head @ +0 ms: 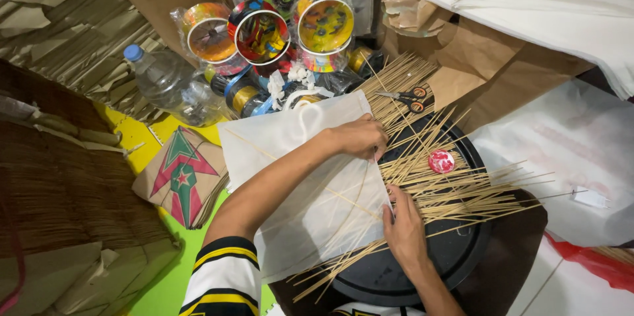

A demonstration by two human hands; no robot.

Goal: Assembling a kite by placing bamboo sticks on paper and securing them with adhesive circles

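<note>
I am watching the left hand [360,136] and right hand [403,227] pinching the white paper sheet's [310,184] edge between them; tugging apart risks tearing it, or snagging the loose bamboo sticks [456,187] just beyond.

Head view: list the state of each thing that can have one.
Left hand: pressing the white paper sheet.
Right hand: pinching the sheet's edge.
Scissors: closed, lying on sticks.
Bottle: capped, lying down.
Red tape roll: flat on the sticks.
</note>
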